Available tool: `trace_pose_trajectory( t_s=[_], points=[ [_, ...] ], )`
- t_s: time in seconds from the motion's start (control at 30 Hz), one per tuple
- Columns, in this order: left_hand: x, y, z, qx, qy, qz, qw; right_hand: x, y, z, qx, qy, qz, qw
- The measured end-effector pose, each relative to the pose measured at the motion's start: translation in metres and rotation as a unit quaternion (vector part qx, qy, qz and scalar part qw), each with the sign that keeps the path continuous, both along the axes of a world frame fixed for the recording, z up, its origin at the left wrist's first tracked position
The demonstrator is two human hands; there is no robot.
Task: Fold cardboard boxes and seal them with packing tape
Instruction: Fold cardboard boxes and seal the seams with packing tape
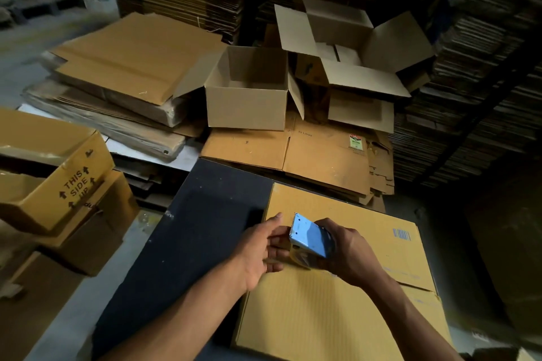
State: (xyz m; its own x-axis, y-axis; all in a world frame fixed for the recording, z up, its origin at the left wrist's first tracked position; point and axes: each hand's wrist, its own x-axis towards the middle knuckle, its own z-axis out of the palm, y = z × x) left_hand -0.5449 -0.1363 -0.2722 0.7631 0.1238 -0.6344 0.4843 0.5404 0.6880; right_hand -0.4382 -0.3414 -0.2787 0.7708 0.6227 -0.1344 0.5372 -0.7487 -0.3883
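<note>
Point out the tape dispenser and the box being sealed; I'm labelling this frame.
tape dispenser [309,239], head view, on its blue metal plate.
box being sealed [346,311], head view, on its bare top flap.

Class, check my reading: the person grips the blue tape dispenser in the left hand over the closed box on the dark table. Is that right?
Not quite. The head view shows the blue tape dispenser gripped in the right hand; the left hand only touches its front end. The rest holds: it is over the closed box on the dark table.
</note>
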Motion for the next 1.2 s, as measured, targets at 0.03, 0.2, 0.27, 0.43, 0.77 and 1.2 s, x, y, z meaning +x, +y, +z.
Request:
trace_pose_trajectory(
  t_s=[0.03, 0.2, 0.27, 0.43, 0.77, 1.2],
  points=[
    [0.002, 0.001, -0.004, -0.018, 0.013, 0.007, 1.000, 0.001, 0.001, 0.001, -0.002, -0.003, 0.005, 1.000],
    [0.011, -0.007, -0.030, 0.121, 0.049, 0.131, 0.983, 0.004, 0.008, 0.006, -0.030, -0.012, 0.043, 0.999],
    [0.014, -0.002, -0.035, 0.167, 0.049, 0.154, 0.973, 0.008, 0.010, 0.011, -0.056, -0.022, 0.067, 0.996],
    [-0.003, 0.057, -0.064, 0.211, 0.099, 0.159, 0.959, 0.030, -0.020, 0.022, -0.172, -0.021, 0.064, 0.983],
    [-0.014, 0.049, -0.112, 0.193, 0.121, 0.167, 0.959, 0.028, -0.006, 0.014, -0.258, -0.002, 0.063, 0.964],
    [-0.012, 0.052, -0.140, 0.162, 0.060, 0.204, 0.964, 0.027, 0.014, 0.014, -0.292, -0.004, 0.055, 0.955]
  ],
)
